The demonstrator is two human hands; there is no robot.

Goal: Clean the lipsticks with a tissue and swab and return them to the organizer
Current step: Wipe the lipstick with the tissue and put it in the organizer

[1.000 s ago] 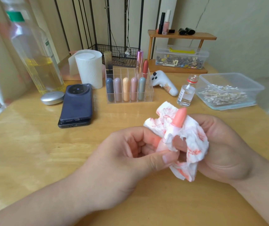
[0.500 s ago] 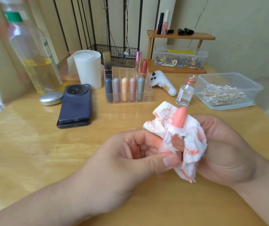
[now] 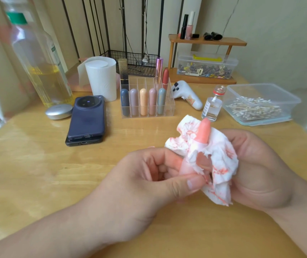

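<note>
Head view: above the pale wooden surface (image 3: 37, 164), my left hand (image 3: 139, 185) pinches the base of an uncapped coral-pink lipstick (image 3: 203, 131) between its fingers (image 3: 186, 183). The lipstick's bullet pokes up out of a crumpled white tissue stained red (image 3: 221, 161). My right hand (image 3: 260, 170) curls round the tissue, pressing it to the tube. Well behind, the clear acrylic organizer (image 3: 171, 107) holds five capped pastel lipsticks (image 3: 143, 101) in its front row. I judge tissue wiping is under way. Cotton swabs (image 3: 255, 107) lie untouched in a clear plastic tub (image 3: 242, 88), so swabbing and returning this lipstick remain.
</note>
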